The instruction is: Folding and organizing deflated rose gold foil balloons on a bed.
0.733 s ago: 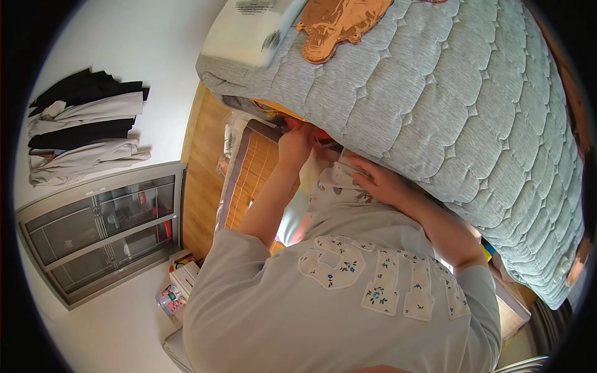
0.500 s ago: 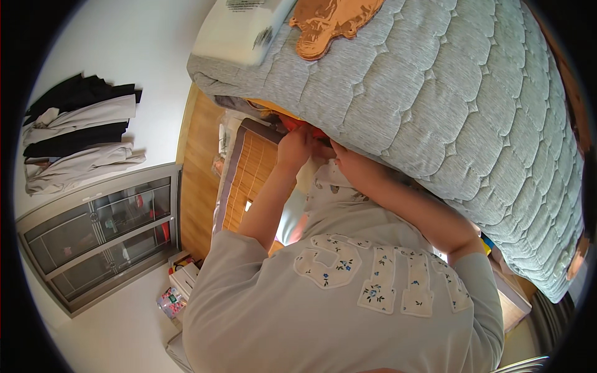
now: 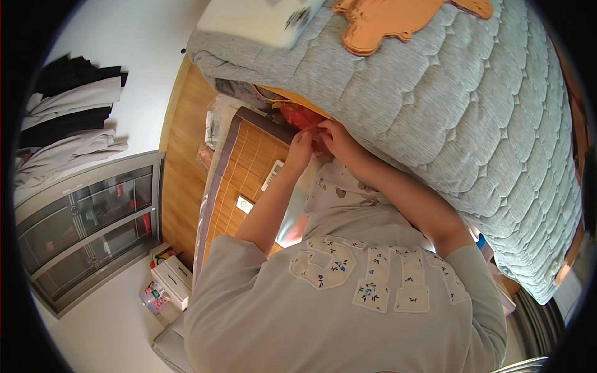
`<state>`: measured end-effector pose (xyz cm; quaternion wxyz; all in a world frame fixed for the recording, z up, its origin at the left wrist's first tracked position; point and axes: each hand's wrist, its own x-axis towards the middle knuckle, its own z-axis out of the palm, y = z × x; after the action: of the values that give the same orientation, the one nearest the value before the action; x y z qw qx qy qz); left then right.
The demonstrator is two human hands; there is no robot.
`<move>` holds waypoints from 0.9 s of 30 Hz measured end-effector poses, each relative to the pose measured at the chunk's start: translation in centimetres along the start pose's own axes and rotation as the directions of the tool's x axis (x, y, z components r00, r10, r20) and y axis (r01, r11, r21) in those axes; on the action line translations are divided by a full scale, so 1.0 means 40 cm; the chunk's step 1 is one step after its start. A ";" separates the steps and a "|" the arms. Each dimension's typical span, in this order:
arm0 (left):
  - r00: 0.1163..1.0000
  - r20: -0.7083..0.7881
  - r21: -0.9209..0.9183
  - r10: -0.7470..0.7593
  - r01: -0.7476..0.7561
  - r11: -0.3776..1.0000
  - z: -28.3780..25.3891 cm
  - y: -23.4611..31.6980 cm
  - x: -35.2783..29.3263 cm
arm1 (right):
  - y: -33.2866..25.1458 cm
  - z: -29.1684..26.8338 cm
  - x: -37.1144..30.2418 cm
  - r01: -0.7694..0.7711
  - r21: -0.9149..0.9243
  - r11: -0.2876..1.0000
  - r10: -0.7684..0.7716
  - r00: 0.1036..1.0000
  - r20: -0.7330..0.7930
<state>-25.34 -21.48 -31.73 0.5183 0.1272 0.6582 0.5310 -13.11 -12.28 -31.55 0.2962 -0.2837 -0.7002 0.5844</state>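
Observation:
My left hand (image 3: 301,151) and my right hand (image 3: 336,142) meet at the bed's side, in front of my knees. The fingertips of both are drawn together and almost touch. Whatever lies between them is too small or hidden to make out. Just beyond them, under the edge of the grey quilted bed cover (image 3: 410,112), a crumpled red thing (image 3: 298,115) shows beneath a yellow-orange strip (image 3: 286,95). On the bed lies a flat, shiny orange shape with rounded lobes (image 3: 388,25), beside a white packet (image 3: 258,22).
A bamboo mat (image 3: 239,163) with a dark border is left of my legs, bearing a white remote control (image 3: 272,175) and a small white object (image 3: 244,204). A glass-doored cabinet (image 3: 93,230) and hanging clothes (image 3: 71,115) are at the left wall. A small drawer unit (image 3: 172,280) stands nearby.
My view has shifted a little. Both hands have drawn back from under the bed's edge and come closer together, so more of the red thing shows.

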 end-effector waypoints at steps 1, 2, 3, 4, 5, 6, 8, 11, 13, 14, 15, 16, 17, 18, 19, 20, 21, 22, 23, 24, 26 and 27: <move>0.998 0.052 0.015 0.019 -0.020 1.000 -0.015 -0.001 0.000 | -0.001 -0.008 0.005 -0.141 0.037 0.989 0.136 0.984 0.117; 0.994 0.104 0.028 0.038 -0.041 0.999 -0.024 -0.004 -0.001 | -0.003 -0.012 0.008 -0.283 0.057 0.957 0.263 0.936 0.234; 0.994 0.102 0.018 0.034 -0.036 0.999 -0.023 -0.014 -0.003 | -0.009 -0.009 0.005 -0.289 0.049 0.956 0.269 0.933 0.241; 1.000 0.015 -0.042 0.027 -0.027 0.999 -0.008 -0.010 -0.008 | -0.025 -0.005 0.002 -0.257 0.085 0.963 0.242 0.958 0.153; 0.997 -0.070 -0.100 0.014 -0.022 0.995 -0.001 -0.008 -0.011 | -0.041 -0.004 0.000 -0.221 0.119 0.968 0.214 0.975 0.063; 0.997 -0.073 -0.109 0.011 -0.019 0.994 -0.011 -0.019 -0.006 | -0.055 -0.009 0.001 -0.224 0.112 0.968 0.218 0.974 0.069; 0.853 -0.085 0.620 0.515 -0.360 0.697 -0.028 -0.025 -0.003 | -0.078 -0.025 0.004 -0.295 0.049 0.954 0.285 0.946 0.155; 0.843 0.044 0.922 0.535 -0.241 0.304 -0.028 0.032 -0.045 | -0.096 -0.046 0.003 -0.404 0.050 0.913 0.385 0.898 0.213; 0.790 0.066 0.905 0.609 -0.304 0.297 -0.030 0.037 -0.041 | -0.088 -0.047 0.005 -0.550 0.125 0.826 0.506 0.821 0.264; 0.728 0.085 0.888 0.681 -0.365 0.279 -0.031 0.036 -0.037 | -0.082 -0.046 0.005 -0.677 0.195 0.710 0.605 0.728 0.324; 0.730 0.085 0.887 0.678 -0.366 0.282 -0.029 0.028 -0.031 | -0.077 -0.043 0.006 -0.680 0.193 0.708 0.608 0.725 0.323; 0.754 -0.045 0.833 0.656 -0.334 0.441 -0.025 0.018 -0.025 | -0.072 -0.038 0.009 -0.721 0.277 0.635 0.640 0.692 0.334; 0.773 -0.170 0.753 0.611 -0.298 0.587 -0.021 0.010 -0.020 | -0.067 -0.035 0.011 -0.751 0.359 0.554 0.668 0.659 0.347; 0.776 -0.169 0.752 0.608 -0.297 0.589 -0.021 0.003 -0.017 | -0.062 -0.037 0.010 -0.753 0.358 0.552 0.671 0.656 0.346; 0.821 -0.192 0.703 0.538 -0.268 0.658 -0.018 0.003 -0.014 | -0.058 -0.042 0.011 -0.765 0.352 0.539 0.684 0.642 0.346; 0.861 -0.209 0.651 0.464 -0.232 0.722 -0.017 0.003 -0.011 | -0.055 -0.046 0.012 -0.776 0.346 0.527 0.697 0.628 0.347; 0.863 -0.207 0.650 0.461 -0.231 0.724 -0.023 -0.011 0.002 | -0.044 -0.046 0.015 -0.778 0.346 0.524 0.700 0.625 0.345; 0.885 -0.180 0.614 0.429 -0.240 0.752 -0.034 -0.034 0.022 | -0.026 -0.043 0.018 -0.795 0.323 0.514 0.702 0.606 0.374; 0.905 -0.152 0.575 0.396 -0.245 0.781 -0.040 -0.046 0.034 | -0.019 -0.040 0.025 -0.811 0.299 0.503 0.704 0.585 0.403; 0.906 -0.152 0.575 0.394 -0.243 0.781 -0.046 -0.061 0.039 | -0.012 -0.038 0.030 -0.812 0.299 0.501 0.705 0.583 0.403; 0.950 -0.092 0.545 0.299 -0.204 0.814 -0.051 -0.075 0.045 | -0.010 -0.033 0.043 -0.866 0.192 0.461 0.740 0.495 0.456; 0.950 -0.092 0.544 0.298 -0.202 0.814 -0.054 -0.082 0.048 | 0.002 -0.029 0.047 -0.867 0.191 0.460 0.741 0.493 0.457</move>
<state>-26.67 -22.66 -35.72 0.3294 0.3038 0.7985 0.4019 -13.49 -10.13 -31.31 -0.0827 -0.4220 -0.3801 0.8189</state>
